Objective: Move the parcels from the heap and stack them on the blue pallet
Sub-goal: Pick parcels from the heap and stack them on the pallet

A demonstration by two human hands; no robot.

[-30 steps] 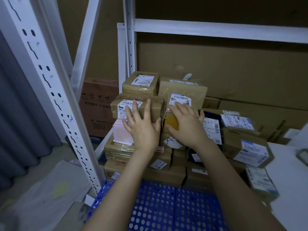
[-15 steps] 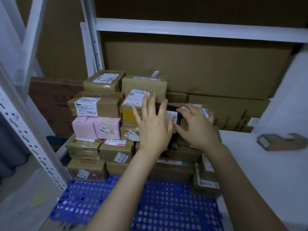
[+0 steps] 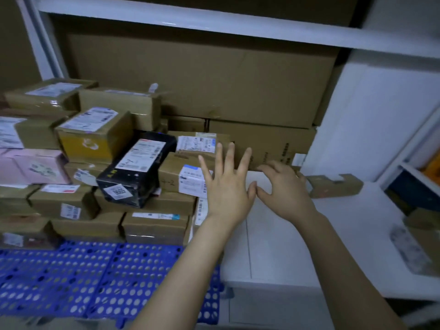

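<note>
Left, near: blue pallet (image 3: 71, 277), perforated top, cut off by the left and bottom edges. The parcels (image 3: 154, 225) stand stacked in tiers on its far part, running out of view at left. A black parcel (image 3: 138, 170) lies tilted on top.

Far: large cartons (image 3: 202, 79) under a white shelf beam (image 3: 214, 27).

Centre: left hand (image 3: 226, 186), fingers straight and spread, holding nothing, covers the stack's right edge.

Right hand (image 3: 283, 189) is over the white table (image 3: 285, 246), fingers loosely bent and apart, gripping nothing. The thumbs nearly meet.

Right: a small brown parcel (image 3: 333, 185) on the table's far edge, just beside the right fingertips; contact probably none, but blurred. Another parcel (image 3: 419, 239) is cut off at the right edge, its label unreadable.
</note>
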